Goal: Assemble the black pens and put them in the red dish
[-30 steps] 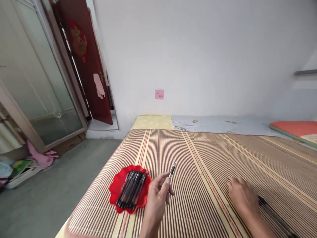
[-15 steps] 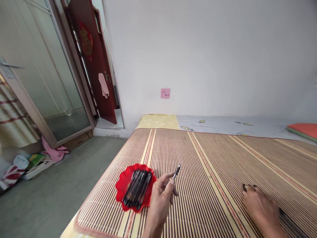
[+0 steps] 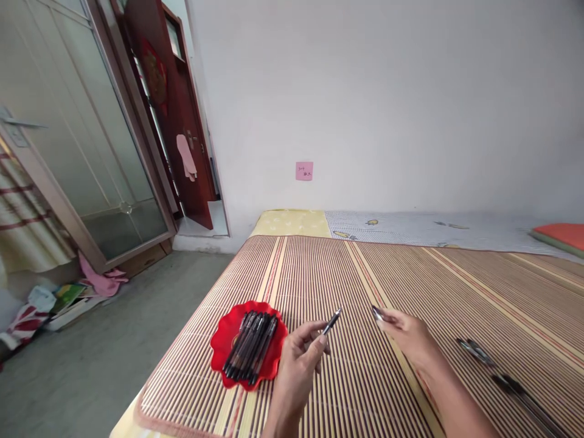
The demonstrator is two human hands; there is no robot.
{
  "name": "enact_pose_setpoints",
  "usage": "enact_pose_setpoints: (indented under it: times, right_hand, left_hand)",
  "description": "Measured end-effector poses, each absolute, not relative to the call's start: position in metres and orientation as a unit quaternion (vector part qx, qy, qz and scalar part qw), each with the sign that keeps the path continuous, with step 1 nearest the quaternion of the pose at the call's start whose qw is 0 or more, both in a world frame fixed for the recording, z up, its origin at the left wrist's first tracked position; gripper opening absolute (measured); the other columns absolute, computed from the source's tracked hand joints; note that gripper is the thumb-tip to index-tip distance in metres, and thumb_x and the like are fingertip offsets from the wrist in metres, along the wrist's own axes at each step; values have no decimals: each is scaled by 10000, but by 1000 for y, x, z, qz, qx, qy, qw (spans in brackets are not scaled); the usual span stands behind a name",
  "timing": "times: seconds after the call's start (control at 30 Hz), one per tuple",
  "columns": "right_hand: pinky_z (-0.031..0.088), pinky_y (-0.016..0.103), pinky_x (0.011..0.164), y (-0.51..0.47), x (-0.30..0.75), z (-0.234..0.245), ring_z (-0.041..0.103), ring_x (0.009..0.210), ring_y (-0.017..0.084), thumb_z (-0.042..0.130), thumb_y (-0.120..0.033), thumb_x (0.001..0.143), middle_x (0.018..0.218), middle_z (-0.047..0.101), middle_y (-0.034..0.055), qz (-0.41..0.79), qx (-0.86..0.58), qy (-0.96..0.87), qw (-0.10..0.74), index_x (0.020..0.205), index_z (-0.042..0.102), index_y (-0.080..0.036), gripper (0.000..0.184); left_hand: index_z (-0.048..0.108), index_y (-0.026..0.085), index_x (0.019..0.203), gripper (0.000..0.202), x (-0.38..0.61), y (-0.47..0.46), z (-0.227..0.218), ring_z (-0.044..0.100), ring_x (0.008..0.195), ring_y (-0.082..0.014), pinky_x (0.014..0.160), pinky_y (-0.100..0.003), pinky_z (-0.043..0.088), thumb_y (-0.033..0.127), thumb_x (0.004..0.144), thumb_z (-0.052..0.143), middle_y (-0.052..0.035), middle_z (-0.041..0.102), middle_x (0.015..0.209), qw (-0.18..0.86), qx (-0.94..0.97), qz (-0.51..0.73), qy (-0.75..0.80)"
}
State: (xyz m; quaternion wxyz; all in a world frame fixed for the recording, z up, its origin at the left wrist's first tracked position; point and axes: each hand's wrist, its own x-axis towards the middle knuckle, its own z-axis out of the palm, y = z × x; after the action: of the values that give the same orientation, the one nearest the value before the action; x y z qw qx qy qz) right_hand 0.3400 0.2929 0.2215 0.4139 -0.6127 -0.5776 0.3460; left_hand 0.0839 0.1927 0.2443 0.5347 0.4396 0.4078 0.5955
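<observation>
My left hand (image 3: 298, 365) is closed on a thin black pen (image 3: 331, 320) whose tip points up and to the right, just right of a red scalloped dish (image 3: 219, 340) holding several black pens (image 3: 250, 345). My right hand (image 3: 408, 337) hovers over the striped bamboo mat (image 3: 410, 274), its fingers pinched on a small dark pen part (image 3: 378, 314), close to the left hand's pen tip. More black pens (image 3: 502, 380) lie loose on the mat at the lower right.
The mat covers a bed against a white wall with a pink note (image 3: 304, 171). An orange cushion (image 3: 559, 236) lies at the far right. To the left are grey floor, a glass door (image 3: 86, 152), a red door (image 3: 168, 109) and clutter (image 3: 55, 298).
My right hand has lifted from the loose pens at the lower right and moved left toward the left hand, now pinching a small dark piece. The left hand kept its pen.
</observation>
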Motion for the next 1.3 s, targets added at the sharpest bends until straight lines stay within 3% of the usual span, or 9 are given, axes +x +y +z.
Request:
enact_pose_setpoints:
  times: [0.1,0.17,0.33,0.57,0.9,1.3]
  right_hand:
    - [550,345,772,276,295,258,691,854,229,804,-462,730,964,763,70,455,-471,-536,533,965,737,-201,358]
    - [542,345,839,259,270,278,677,945,222,818,-480,762,1064,754,73,506,-396,-512,570,1006,728,-217,370]
    - [488,392,990,232,239,290,667,1043,241,856,-440,763,1049,762,70,567,-339,-476,580,981,740,-226,327]
    - [511,411,973,233,233,286,724,1013,237,875,-436,749,1047,790,50,608,-287,-389,630,952,726,-242,318]
    - [493,462,1055,228,240,296,745,1024,240,842,-405,801,1061,798,49,606,-265,-391,640,983,718,-244,272]
    - [506,389,964,221,241,295,709,1019,238,779,-420,866,1094,788,89,606,-298,-508,534,1046,730,-236,263]
  left_hand:
    - [753,122,1104,443,84,191,246,410,511,-65,495,-208,309,455,814,783,-7,636,701,549,440,590,396]
    - [751,120,1100,450,85,190,247,397,498,-62,490,-212,293,462,810,786,-8,638,695,554,437,589,394]
    - [746,117,1101,450,86,188,249,368,492,-53,485,-211,257,450,804,797,4,614,682,563,417,600,387]
    - [743,124,1131,459,83,185,253,360,509,-52,496,-206,255,444,810,808,-4,638,700,570,413,595,388]
    - [742,133,1142,478,85,185,251,330,519,-53,500,-211,218,472,812,815,6,625,688,573,432,572,397]
    - [719,142,1043,380,94,180,257,297,456,-29,450,-193,173,427,817,828,17,607,621,650,364,596,301]
